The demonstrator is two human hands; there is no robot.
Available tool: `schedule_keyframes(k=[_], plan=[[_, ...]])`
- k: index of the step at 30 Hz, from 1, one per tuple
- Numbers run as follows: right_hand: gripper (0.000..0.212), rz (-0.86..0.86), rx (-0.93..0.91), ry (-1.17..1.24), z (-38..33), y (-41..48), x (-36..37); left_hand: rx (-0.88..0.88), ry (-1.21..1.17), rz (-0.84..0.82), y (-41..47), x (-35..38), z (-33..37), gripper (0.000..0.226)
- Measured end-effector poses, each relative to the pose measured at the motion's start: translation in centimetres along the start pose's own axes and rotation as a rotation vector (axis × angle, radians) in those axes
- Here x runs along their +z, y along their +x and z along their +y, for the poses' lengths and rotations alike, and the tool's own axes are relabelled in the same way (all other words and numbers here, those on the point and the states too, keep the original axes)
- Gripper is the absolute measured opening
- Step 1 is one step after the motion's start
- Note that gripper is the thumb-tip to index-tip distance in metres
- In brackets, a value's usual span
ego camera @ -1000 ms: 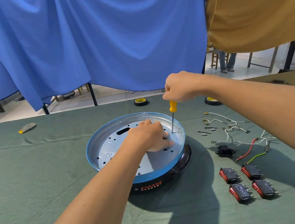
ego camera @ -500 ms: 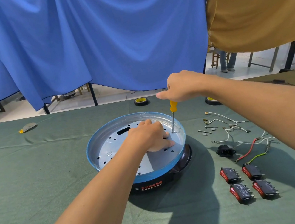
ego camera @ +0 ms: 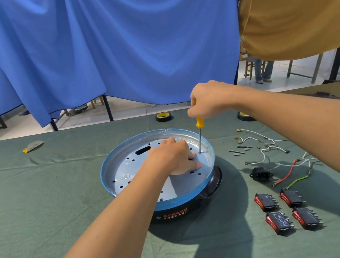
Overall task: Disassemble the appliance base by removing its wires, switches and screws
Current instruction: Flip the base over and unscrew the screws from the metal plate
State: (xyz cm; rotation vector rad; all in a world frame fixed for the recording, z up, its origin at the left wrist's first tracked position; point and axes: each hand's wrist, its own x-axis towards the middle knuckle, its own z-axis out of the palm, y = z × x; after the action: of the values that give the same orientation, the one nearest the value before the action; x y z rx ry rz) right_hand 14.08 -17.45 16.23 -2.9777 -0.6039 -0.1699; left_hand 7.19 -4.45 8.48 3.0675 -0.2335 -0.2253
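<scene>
- My right hand (ego camera: 209,99) has a clenched grip on the yellow screwdriver (ego camera: 199,131), held nearly upright so its tip sits on a screw (ego camera: 200,152) by the far right rim of the base (ego camera: 154,202).
- My left hand (ego camera: 173,158) presses flat on the metal plate (ego camera: 126,170), just left of the tip, grasping nothing; I judge it steadies the base on the tabletop (ego camera: 44,219).
- Right of my grip lie loose wires (ego camera: 257,138), a socket (ego camera: 260,174) and four switches (ego camera: 285,210), well clear.
- Nothing blocks the shaft; my left fingertips sit close.
</scene>
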Motion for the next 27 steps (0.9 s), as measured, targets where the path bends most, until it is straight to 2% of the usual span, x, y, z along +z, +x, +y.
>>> schedule_keyframes(k=[3,7,11,14,16,19,22,23,25,27], plan=[[0.042,0.029,0.012,-0.02,-0.08,-0.09,0.1,0.002,0.0,0.001,-0.07,0.03,-0.01,0.055],[0.026,0.02,0.025,0.012,-0.05,-0.07,0.11,0.01,-0.009,0.007,-0.06,0.06,-0.04,0.055],[0.045,0.024,0.015,-0.006,-0.19,-0.3,0.09,0.008,-0.011,0.013,-0.02,0.17,-0.11,0.055],[0.022,-0.001,-0.007,0.019,-0.05,-0.13,0.07,0.011,-0.009,0.011,0.02,0.17,-0.12,0.056],[0.023,-0.012,-0.003,0.012,-0.14,-0.24,-0.1,0.012,-0.01,0.016,0.03,0.21,-0.1,0.056],[0.039,0.009,-0.005,-0.004,-0.32,-0.24,0.0,0.011,-0.009,0.015,-0.02,0.27,-0.13,0.056],[0.017,-0.025,-0.013,0.03,-0.21,-0.05,-0.04,0.011,-0.012,0.015,0.03,0.31,-0.14,0.056],[0.017,-0.04,-0.018,0.033,-0.28,-0.1,-0.12,0.013,-0.01,0.016,0.05,0.33,-0.13,0.057],[0.024,-0.05,-0.02,0.013,-0.35,-0.25,-0.15,0.01,-0.009,0.018,0.07,0.34,-0.14,0.056],[0.042,-0.013,-0.003,-0.008,-0.43,-0.39,0.01,0.007,-0.006,0.012,0.06,0.33,-0.16,0.056]])
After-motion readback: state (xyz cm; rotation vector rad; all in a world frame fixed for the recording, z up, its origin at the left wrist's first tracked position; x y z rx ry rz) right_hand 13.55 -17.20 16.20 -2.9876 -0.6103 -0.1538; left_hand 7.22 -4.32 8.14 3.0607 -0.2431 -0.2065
